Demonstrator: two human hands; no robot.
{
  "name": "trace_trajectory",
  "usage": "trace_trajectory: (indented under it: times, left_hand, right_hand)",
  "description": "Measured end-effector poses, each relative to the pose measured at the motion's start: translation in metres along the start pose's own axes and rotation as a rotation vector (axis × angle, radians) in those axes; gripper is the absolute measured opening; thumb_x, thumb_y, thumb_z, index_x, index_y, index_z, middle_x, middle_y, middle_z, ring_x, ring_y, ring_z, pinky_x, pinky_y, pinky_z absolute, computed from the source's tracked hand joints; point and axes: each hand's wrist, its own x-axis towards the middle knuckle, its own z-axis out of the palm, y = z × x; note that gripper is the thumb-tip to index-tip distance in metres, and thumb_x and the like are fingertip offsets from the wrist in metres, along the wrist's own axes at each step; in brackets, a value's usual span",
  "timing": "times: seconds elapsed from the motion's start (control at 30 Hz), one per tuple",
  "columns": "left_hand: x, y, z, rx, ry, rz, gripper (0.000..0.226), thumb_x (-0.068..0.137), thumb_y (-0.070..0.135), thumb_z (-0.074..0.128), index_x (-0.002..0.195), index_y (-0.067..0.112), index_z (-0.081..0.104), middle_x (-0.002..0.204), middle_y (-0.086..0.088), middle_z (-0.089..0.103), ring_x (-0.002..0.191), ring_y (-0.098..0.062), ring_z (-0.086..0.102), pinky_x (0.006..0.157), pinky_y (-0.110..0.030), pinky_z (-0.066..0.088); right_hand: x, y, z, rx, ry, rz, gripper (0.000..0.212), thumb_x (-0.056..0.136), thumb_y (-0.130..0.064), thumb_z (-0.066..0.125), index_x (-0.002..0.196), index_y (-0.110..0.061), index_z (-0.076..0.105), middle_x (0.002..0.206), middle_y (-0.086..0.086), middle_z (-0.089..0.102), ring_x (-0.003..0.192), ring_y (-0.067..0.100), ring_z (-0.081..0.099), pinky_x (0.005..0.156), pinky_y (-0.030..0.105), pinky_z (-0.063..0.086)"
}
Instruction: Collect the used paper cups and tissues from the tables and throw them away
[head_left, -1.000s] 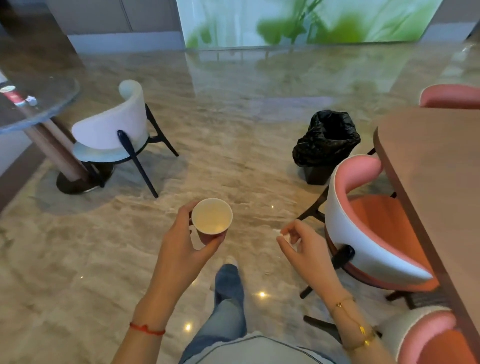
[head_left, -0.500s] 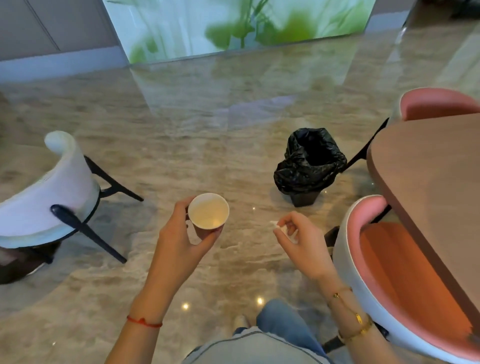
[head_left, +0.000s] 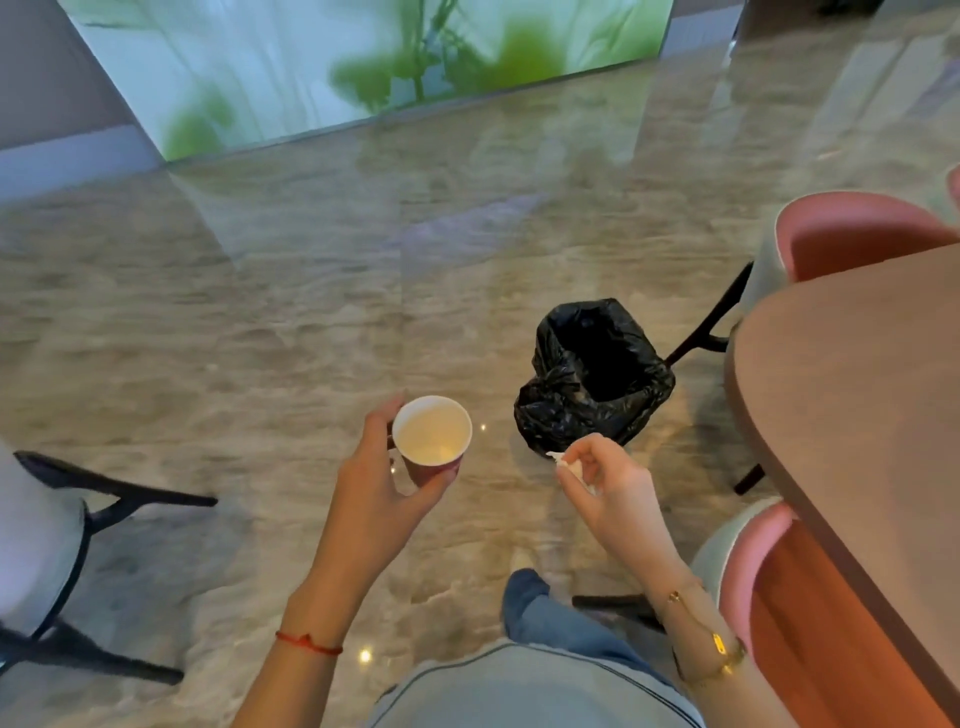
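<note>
My left hand (head_left: 371, 493) grips a paper cup (head_left: 432, 434), red outside and white inside, held upright at centre frame. To its right, my right hand (head_left: 610, 486) pinches a small crumpled white tissue (head_left: 569, 465) between its fingertips. A small bin lined with a black plastic bag (head_left: 592, 376) stands open on the marble floor just beyond and above my right hand. Both hands hover over the floor short of the bin.
A wooden table (head_left: 857, 395) fills the right edge, with pink-and-white chairs (head_left: 852, 234) behind it and at its near side (head_left: 753, 566). A white chair on black legs (head_left: 47, 540) stands at the left. Open marble floor stretches to the green-lit wall.
I have walked closer to the bin, which now sits larger and nearer my right hand. The white chair slid off to the left. Both hands keep their grip.
</note>
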Motion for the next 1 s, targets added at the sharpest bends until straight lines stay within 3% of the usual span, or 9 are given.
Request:
trace_trajectory:
  times: [0.17,0.3,0.4,0.6,0.8,1.0]
  left_hand:
    - [0.123,0.008,0.046,-0.008,-0.066,0.042,0.068,0.073,0.045,0.077,0.127,0.045,0.035,0.118,0.036,0.044,0.107,0.014,0.048,0.079,-0.004,0.042]
    - [0.211,0.006,0.086,-0.013,-0.12,0.057,0.067,0.072,0.046,0.079,0.122,0.046,0.035,0.117,0.035,0.046,0.105,0.009,0.05,0.079,-0.008,0.043]
    - [0.271,-0.001,0.121,-0.018,-0.192,0.056,0.068,0.071,0.049,0.079,0.123,0.043,0.035,0.116,0.028,0.049,0.102,0.004,0.053,0.077,-0.01,0.044]
    - [0.391,-0.025,0.205,0.029,-0.366,0.08,0.073,0.069,0.047,0.082,0.126,0.037,0.037,0.118,0.021,0.048,0.102,0.0,0.049,0.072,-0.006,0.039]
    - [0.494,-0.041,0.285,0.07,-0.54,0.1,0.073,0.07,0.04,0.084,0.129,0.023,0.043,0.125,0.006,0.052,0.113,-0.015,0.052,0.092,-0.033,0.046]
    - [0.548,-0.055,0.35,0.107,-0.684,0.037,0.075,0.073,0.029,0.084,0.132,0.016,0.041,0.129,0.0,0.05,0.116,-0.019,0.049,0.092,-0.027,0.042]
  right_hand:
    - [0.119,0.032,-0.022,0.035,0.043,0.042,0.011,0.089,-0.018,0.066,0.085,-0.023,0.056,0.073,-0.01,0.053,0.076,0.002,0.055,0.062,0.01,0.039]
    - [0.194,0.061,-0.031,0.019,0.062,0.135,0.009,0.089,-0.024,0.063,0.085,-0.025,0.056,0.076,-0.009,0.056,0.075,0.006,0.055,0.063,0.017,0.044]
    - [0.236,0.092,-0.033,0.002,0.078,0.229,0.007,0.089,-0.027,0.063,0.086,-0.027,0.056,0.078,-0.009,0.059,0.074,0.003,0.057,0.062,0.015,0.043]
    - [0.314,0.158,-0.025,-0.032,0.103,0.412,0.004,0.09,-0.025,0.062,0.089,-0.022,0.059,0.081,-0.009,0.061,0.077,0.004,0.057,0.069,0.018,0.044]
    - [0.395,0.217,-0.016,-0.054,0.124,0.577,0.004,0.091,-0.024,0.058,0.093,-0.02,0.058,0.092,-0.006,0.064,0.087,0.01,0.059,0.072,0.022,0.044]
    - [0.441,0.274,-0.003,-0.079,0.038,0.741,0.014,0.09,-0.029,0.059,0.099,-0.019,0.055,0.103,0.0,0.065,0.094,0.02,0.06,0.075,0.034,0.05]
